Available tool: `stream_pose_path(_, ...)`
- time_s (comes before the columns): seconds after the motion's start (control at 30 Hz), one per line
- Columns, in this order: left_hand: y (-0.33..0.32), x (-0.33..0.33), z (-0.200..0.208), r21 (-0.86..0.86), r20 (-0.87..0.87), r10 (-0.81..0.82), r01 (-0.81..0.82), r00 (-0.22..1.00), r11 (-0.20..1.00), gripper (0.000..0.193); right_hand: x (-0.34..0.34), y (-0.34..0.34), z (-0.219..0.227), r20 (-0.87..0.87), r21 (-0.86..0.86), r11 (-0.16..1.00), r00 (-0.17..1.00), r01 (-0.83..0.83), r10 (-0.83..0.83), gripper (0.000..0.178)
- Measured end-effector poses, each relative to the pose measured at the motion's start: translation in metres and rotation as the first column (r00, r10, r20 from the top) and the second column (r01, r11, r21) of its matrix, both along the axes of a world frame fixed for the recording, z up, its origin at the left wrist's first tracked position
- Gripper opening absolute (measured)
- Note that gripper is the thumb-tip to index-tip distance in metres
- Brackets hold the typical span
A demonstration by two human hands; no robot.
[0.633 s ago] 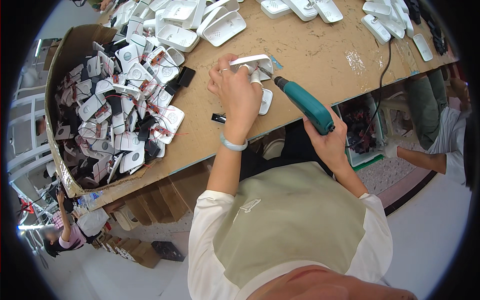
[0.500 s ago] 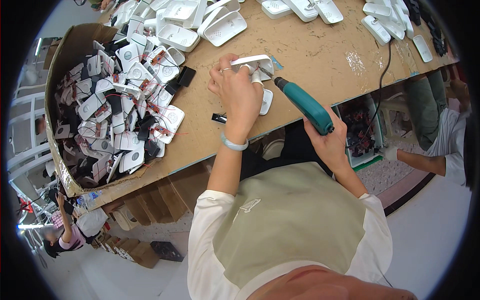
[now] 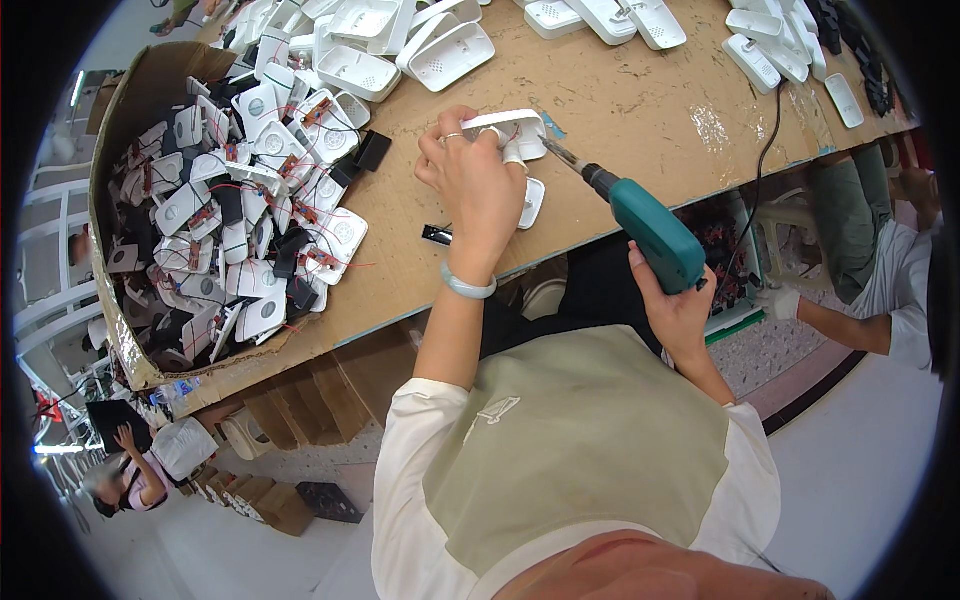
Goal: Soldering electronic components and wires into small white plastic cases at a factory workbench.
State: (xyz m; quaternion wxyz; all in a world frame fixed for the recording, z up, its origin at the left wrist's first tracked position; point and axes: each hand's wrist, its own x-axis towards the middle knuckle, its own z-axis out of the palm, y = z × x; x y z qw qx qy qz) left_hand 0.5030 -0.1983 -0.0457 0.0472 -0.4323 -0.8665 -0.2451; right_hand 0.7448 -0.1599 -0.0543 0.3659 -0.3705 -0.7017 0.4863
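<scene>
My left hand (image 3: 478,180) is closed around a white plastic housing (image 3: 528,128), tilted up over the table with its hollow side toward the right. White wrapping shows on some of its fingertips. In my right hand (image 3: 672,305) is a green electric screwdriver (image 3: 655,232), its bit pointing up and left. The bit's tip lies close to the right edge of the housing and looks apart from it. Below the housing a small white cover (image 3: 532,204) lies on the table. Beside my left wrist lies a small black part (image 3: 437,235).
A cardboard box (image 3: 118,300) at the left is heaped with white housings, red wires and black parts. More white shells (image 3: 452,56) lie along the table's far side. A black cable (image 3: 768,150) hangs over the table edge. A co-worker's gloved hand (image 3: 783,303) is at the right, near a bin.
The screwdriver has drawn back to the right and down, its bit pulling out of the housing. My left hand and the housing have stayed in place.
</scene>
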Motion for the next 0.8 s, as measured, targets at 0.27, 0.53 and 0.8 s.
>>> stream_pose_path(0.27,0.002,0.003,0.001,-0.026,-0.014,0.026,-0.027,1.0,0.999,0.018,0.006,-0.006,0.009,-0.023,-0.166,0.985,0.999,0.038,-0.043,0.018)
stream_pose_path(0.53,-0.001,0.004,0.003,-0.038,-0.028,0.017,-0.018,0.999,0.999,0.019,0.006,-0.007,0.007,-0.056,-0.081,0.997,0.998,0.015,-0.02,0.015)
stream_pose_path(0.8,-0.013,0.006,-0.003,0.196,0.022,-0.004,-0.001,1.0,0.981,0.015,0.004,-0.007,0.009,-0.053,-0.092,0.996,0.998,0.019,-0.024,0.015)
